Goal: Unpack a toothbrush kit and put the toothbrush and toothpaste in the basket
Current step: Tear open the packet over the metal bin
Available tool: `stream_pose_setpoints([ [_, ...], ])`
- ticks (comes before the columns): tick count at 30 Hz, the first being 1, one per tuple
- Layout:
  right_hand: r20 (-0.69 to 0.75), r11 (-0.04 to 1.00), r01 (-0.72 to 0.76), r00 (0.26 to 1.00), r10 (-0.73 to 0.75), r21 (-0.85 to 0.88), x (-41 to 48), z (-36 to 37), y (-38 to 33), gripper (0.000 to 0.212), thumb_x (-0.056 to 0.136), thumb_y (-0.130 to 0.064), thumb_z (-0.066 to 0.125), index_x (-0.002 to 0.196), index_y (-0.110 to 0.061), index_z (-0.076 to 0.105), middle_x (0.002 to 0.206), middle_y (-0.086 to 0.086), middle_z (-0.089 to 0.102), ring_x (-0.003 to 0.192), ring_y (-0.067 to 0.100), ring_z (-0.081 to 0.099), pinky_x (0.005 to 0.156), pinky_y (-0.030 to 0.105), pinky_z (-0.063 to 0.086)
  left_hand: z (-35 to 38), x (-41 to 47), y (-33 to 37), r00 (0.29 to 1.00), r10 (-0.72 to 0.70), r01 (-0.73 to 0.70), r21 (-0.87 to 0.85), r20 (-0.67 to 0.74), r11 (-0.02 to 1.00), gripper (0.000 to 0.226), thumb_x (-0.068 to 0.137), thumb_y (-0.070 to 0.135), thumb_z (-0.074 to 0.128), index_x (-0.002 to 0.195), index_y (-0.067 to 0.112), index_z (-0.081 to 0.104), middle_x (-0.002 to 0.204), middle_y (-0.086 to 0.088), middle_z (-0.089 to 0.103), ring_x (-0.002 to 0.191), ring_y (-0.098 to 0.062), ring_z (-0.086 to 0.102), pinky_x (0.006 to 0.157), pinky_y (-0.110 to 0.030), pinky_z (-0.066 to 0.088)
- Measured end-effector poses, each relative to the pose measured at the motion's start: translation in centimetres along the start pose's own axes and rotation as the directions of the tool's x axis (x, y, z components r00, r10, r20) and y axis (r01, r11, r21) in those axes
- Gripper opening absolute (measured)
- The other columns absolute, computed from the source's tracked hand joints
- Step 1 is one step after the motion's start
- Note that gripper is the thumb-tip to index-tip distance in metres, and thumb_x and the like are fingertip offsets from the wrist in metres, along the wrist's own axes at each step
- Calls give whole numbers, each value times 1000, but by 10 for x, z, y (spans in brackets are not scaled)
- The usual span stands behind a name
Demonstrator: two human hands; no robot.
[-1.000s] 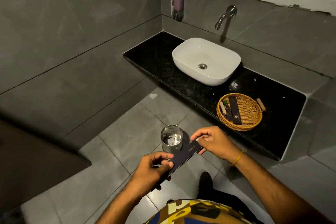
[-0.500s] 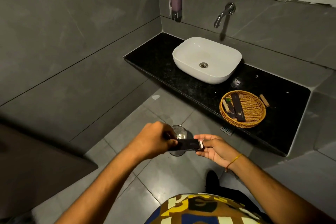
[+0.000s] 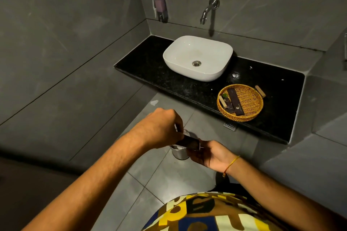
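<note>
Over the last second I had swung the dark kit box (image 3: 189, 141) from a slant to nearly level, my left hand (image 3: 163, 127) coming over its far end; the opening had begun. My left grip pinched that end, my right hand (image 3: 212, 155) clasped the near, whitish end. Slim and matte, it hung between both grips above the steel bin (image 3: 179, 153), the basket (image 3: 240, 102) well apart, beyond my right grip on the surface (image 3: 150, 65).

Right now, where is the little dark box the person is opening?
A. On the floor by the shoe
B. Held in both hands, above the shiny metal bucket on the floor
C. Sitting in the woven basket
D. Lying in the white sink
B: the left hand and right hand hold the dark box between them, over the metal bucket.
</note>
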State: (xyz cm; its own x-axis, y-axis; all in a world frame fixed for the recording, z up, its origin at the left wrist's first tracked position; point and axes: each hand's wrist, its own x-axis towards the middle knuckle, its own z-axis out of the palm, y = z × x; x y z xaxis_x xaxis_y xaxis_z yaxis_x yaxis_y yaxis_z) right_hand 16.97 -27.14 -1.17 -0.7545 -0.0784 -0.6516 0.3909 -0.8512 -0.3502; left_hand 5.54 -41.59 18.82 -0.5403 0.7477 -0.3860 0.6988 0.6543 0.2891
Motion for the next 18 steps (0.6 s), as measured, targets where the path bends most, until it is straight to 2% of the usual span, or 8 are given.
stream_pose_setpoints([
  [3, 10, 1000, -10, 1000, 10, 4, 4, -3, 5, 42, 93, -18, 56, 132, -2, 60, 107, 24, 75, 93, 35, 73, 78, 41, 58, -1, -5, 6, 1000, 2, -2, 23, 5, 1000, 21, 92, 30, 75, 112, 24, 76, 109, 0, 74, 94, -14, 72, 84, -31, 63],
  [8, 74, 998, -3, 997, -2, 70, 5, -5, 7, 52, 93, -15, 62, 141, 1, 55, 136, 28, 59, 116, 43, 58, 99, 45, 46, -3, -9, 15, 998, 16, -15, 29, -61, 999, 14, 90, 33, 77, 102, 25, 76, 101, 3, 73, 90, -14, 71, 81, -33, 64],
  [11, 99, 998, 24, 995, -29, 60, 3, -4, 6, 43, 96, -19, 59, 135, -2, 63, 146, 27, 53, 119, 42, 57, 96, 44, 48, -7, -15, 17, 996, 35, -34, 17, -86, 999, 14, 90, 33, 77, 100, 23, 78, 97, 4, 74, 90, -11, 71, 88, -29, 61],
  [13, 126, 994, 14, 992, -28, 105, 0, -3, 6, 35, 99, -21, 55, 123, -3, 72, 142, 28, 50, 114, 40, 59, 93, 44, 50, -12, -18, 18, 989, 66, -59, 52, -134, 997, 14, 91, 33, 75, 100, 23, 78, 94, 6, 75, 88, -9, 71, 103, -32, 52],
  [15, 146, 992, 7, 989, -26, 125, -3, -5, 7, 35, 99, -23, 54, 122, -4, 73, 138, 28, 53, 113, 39, 60, 93, 44, 50, -12, -23, 18, 985, 74, -64, 69, -156, 996, 15, 91, 34, 75, 100, 23, 78, 94, 5, 75, 88, -8, 70, 109, -35, 48],
  [16, 156, 993, 6, 987, -25, 120, -4, -5, 8, 36, 98, -23, 54, 122, -4, 73, 134, 27, 57, 112, 38, 62, 92, 43, 49, -12, -24, 18, 982, 73, -63, 61, -173, 996, 15, 91, 35, 75, 100, 23, 78, 96, 5, 74, 89, -8, 68, 106, -34, 54],
  [18, 156, 995, 11, 987, -27, 104, -6, -5, 9, 38, 97, -22, 51, 121, -3, 73, 128, 26, 61, 109, 38, 63, 92, 42, 48, -10, -24, 17, 977, 65, -59, 33, -202, 998, 17, 90, 37, 76, 101, 25, 78, 100, 5, 72, 90, -9, 67, 88, -31, 63],
])
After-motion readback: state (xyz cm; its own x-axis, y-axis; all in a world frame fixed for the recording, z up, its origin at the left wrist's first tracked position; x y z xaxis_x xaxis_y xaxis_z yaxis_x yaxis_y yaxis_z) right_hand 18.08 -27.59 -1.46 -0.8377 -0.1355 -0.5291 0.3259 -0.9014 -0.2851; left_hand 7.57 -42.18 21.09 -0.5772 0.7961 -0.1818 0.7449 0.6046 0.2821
